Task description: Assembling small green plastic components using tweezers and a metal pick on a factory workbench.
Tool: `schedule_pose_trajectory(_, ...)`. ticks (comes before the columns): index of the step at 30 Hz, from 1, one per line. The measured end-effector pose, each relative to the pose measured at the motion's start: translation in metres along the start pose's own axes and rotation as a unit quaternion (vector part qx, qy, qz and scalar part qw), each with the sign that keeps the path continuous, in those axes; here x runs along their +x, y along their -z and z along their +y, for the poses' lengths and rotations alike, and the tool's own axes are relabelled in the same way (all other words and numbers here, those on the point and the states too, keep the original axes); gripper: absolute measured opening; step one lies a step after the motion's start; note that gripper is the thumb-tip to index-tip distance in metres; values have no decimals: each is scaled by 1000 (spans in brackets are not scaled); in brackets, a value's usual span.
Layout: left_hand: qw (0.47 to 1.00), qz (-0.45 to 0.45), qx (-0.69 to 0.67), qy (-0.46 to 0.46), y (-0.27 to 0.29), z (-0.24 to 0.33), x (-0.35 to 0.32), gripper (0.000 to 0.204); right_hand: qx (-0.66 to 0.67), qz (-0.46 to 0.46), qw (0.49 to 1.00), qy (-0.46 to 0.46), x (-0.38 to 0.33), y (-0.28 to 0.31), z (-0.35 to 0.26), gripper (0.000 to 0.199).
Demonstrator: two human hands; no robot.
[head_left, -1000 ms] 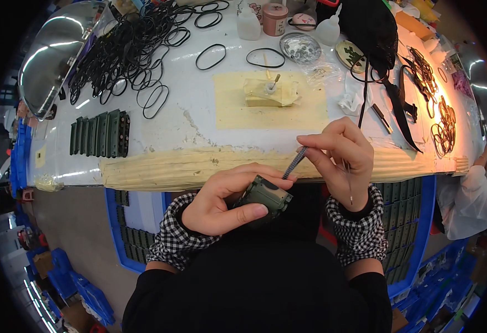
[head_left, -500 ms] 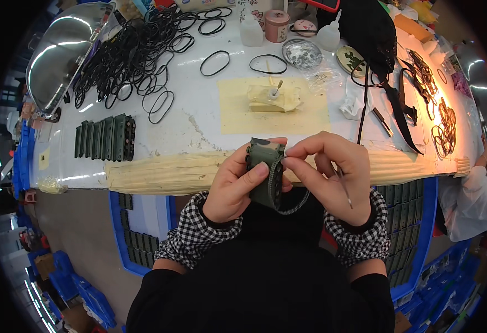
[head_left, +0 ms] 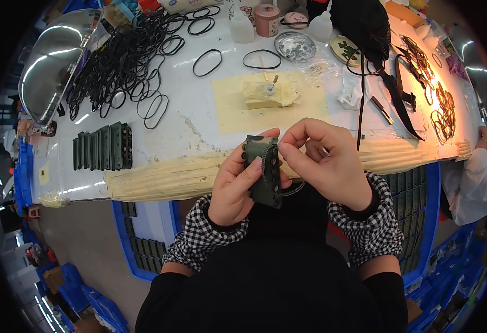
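Observation:
In front of my chest, my left hand (head_left: 233,182) is closed round a dark green model tank chassis (head_left: 264,195) with small wheels along its side. A thin, dark ribbed track band (head_left: 290,192) runs along those wheels, and its slack part hangs in a loop at the lower right. My right hand (head_left: 335,169) pinches with thumb and forefinger at the chassis's upper right edge, by the band. Its fingertips hide the exact spot they grip. A small metal tip (head_left: 325,151) shows among its curled fingers; the rest of that tool is hidden.
A row of green chassis pieces (head_left: 102,147) stands at the left of the table. Behind lies a heap of black bands (head_left: 124,61). A taped block (head_left: 265,95) sits mid-table. Blue trays (head_left: 122,238) of green parts are below the edge. Another person's sleeve (head_left: 468,180) is far right.
My right hand has moved slightly up and left along the chassis, and the band now lies further over the wheels. The tool's shaft has turned out of sight. The whole view has shifted a little.

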State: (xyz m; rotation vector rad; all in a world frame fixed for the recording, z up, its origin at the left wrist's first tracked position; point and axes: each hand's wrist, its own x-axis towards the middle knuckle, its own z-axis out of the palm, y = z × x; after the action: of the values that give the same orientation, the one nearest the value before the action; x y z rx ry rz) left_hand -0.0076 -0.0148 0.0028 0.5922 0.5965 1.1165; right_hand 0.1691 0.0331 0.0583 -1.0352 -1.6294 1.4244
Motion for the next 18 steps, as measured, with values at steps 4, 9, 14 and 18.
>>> schedule_pose_trajectory(4, 999, 4, -33, -5, 2, -3, 1, 48, 31, -8, 999, -28, 3, -4, 2, 12)
schedule_pose_trajectory(9, 998, 48, -33, -26, -7, -4, 0, 44, 87, 16, 994, -61, 4, -13, 15, 13)
schedule_pose_trajectory(14, 991, 104, -8, -84, -10, -14, 0, 40, -40, 42, 998, -29, 0, -20, 20, 12)
schedule_pose_trajectory(18, 985, 121, 32, -121, -11, -15, 1, 34, 15, 58, 997, -51, -1, -22, 27, 11)
